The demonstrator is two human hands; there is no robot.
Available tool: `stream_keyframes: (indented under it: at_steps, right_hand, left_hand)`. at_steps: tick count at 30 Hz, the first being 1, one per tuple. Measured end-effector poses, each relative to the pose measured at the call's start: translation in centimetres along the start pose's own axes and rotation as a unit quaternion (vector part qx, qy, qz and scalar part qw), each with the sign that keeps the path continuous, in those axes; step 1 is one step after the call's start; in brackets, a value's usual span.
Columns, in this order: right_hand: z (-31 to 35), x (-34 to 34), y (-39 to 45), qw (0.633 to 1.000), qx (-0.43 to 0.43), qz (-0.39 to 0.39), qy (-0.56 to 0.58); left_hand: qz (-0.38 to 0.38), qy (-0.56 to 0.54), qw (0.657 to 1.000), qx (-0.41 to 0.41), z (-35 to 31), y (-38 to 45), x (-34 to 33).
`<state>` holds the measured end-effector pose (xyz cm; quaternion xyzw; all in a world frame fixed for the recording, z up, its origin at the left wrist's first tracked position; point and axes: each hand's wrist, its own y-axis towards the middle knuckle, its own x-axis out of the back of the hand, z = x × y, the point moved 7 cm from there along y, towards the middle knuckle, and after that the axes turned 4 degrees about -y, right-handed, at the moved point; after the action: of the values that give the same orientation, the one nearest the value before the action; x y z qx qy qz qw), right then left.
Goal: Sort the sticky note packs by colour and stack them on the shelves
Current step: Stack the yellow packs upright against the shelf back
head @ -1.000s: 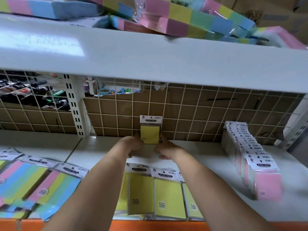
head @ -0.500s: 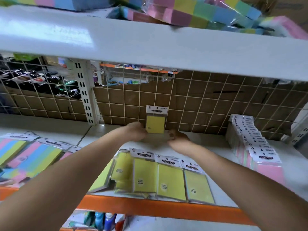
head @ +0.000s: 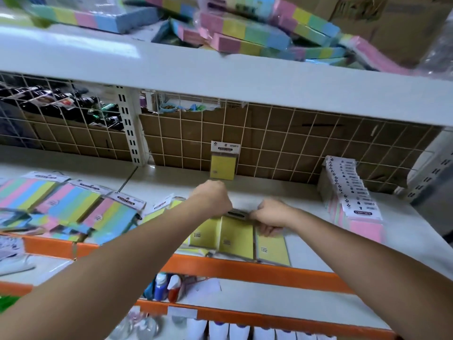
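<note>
Both hands, left hand (head: pixel 212 198) and right hand (head: pixel 272 217), are pinching the header of a yellow pack (head: pixel 236 238) near the shelf (head: pixel 282 192) front; next, likely standing it beside the upright pack (head: pixel 223 163).

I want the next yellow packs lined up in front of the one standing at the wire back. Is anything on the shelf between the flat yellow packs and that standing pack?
Nothing visible does. Bare white shelf runs from the flat yellow packs back to the standing yellow pack.
</note>
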<state>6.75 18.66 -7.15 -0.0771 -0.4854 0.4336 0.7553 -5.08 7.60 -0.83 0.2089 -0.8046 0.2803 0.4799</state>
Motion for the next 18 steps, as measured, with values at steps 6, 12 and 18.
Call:
stream_keyframes:
  at_steps: [6,12,18]
  right_hand:
    - [0.8,-1.1,-2.4,0.999,-0.040,0.028,0.001]
    - [1.2,-1.7,-3.2,0.995,-0.073,0.052,0.043]
    - [1.2,-1.2,-2.6,0.992,-0.089,0.053,0.076]
  left_hand:
    - [-0.007,0.011,1.000,0.017,-0.5,-1.5,-1.5]
    - [0.026,-0.066,0.997,0.034,-0.6,-1.5,-2.3]
    - [0.001,-0.136,0.989,0.058,0.1,-1.1,-1.6]
